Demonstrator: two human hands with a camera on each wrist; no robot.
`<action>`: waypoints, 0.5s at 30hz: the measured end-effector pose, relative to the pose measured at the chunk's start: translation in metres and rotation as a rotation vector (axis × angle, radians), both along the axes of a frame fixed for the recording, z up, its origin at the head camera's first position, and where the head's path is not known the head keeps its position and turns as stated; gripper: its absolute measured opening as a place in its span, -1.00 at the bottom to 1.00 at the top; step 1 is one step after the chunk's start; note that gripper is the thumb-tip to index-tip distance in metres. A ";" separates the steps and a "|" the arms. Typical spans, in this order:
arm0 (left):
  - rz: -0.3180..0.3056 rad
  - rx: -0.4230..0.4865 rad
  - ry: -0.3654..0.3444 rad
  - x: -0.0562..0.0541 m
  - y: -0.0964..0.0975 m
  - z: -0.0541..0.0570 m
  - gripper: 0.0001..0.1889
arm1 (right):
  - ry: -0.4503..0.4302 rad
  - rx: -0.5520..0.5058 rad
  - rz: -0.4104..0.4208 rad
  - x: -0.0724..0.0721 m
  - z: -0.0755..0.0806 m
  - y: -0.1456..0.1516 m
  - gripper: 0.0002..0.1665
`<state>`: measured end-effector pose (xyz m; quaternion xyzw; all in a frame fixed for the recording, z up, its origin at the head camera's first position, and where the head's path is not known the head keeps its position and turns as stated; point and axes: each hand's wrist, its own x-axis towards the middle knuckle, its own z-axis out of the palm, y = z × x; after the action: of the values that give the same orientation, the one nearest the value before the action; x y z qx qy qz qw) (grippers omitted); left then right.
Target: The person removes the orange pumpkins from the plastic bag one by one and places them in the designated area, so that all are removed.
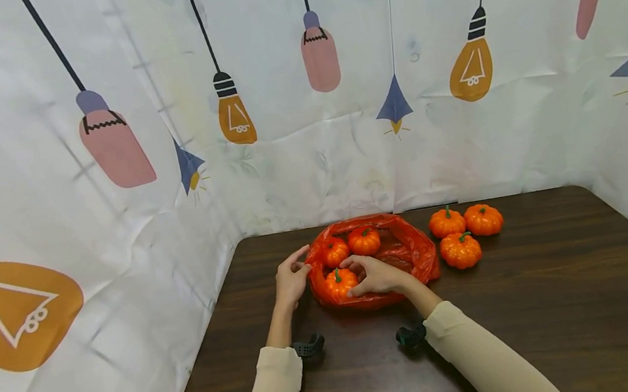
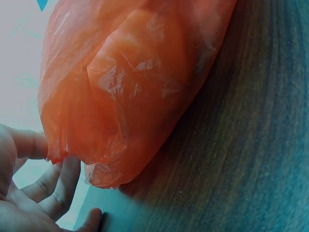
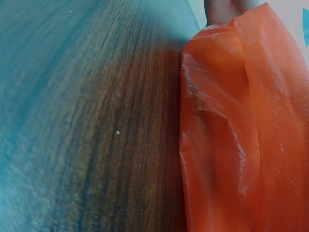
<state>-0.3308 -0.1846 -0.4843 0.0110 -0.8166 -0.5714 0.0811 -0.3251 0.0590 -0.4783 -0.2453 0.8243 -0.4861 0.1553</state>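
A red plastic bag (image 1: pixel 420 249) lies open on the table, its rim spread in a ring. Small orange pumpkins sit inside it: one pumpkin (image 1: pixel 334 252) at the back left, another (image 1: pixel 363 240) beside it, and a third (image 1: pixel 339 284) near the front left. My right hand (image 1: pixel 378 273) reaches over the front rim and grips this front pumpkin between thumb and fingers. At the bag's left edge, my left hand (image 1: pixel 290 281) pinches the rim. The left wrist view shows the fingers (image 2: pixel 30 144) against the gathered plastic. In the right wrist view the bag wall hides the right hand's grip.
To the right of the bag, three more pumpkins (image 1: pixel 460 251) stand close together on the dark wooden table (image 1: pixel 560 298). A white sheet (image 1: pixel 312 177) printed with lamps hangs behind the table and along its sides. Each wrist wears a black device (image 1: pixel 309 346).
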 end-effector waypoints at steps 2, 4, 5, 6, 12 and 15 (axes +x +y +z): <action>-0.002 -0.001 0.002 0.000 0.000 0.000 -0.52 | 0.003 0.005 -0.006 0.000 0.000 0.000 -0.29; -0.005 -0.003 0.004 0.000 0.000 0.000 -0.52 | 0.000 0.005 -0.012 0.000 -0.001 0.000 -0.31; -0.005 -0.004 0.004 0.000 0.000 0.000 -0.52 | 0.001 0.006 -0.014 0.000 -0.001 0.000 -0.31; -0.005 -0.006 0.005 0.000 0.000 0.000 -0.51 | 0.002 0.006 -0.016 0.000 -0.001 0.000 -0.32; -0.003 -0.006 0.000 0.000 0.000 0.000 -0.52 | 0.006 0.008 -0.028 0.000 -0.002 0.001 -0.32; -0.004 -0.005 -0.004 0.000 0.000 0.000 -0.52 | 0.006 0.009 -0.035 0.000 -0.003 0.001 -0.31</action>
<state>-0.3304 -0.1846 -0.4845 0.0104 -0.8181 -0.5696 0.0782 -0.3248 0.0604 -0.4811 -0.2318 0.8311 -0.4841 0.1455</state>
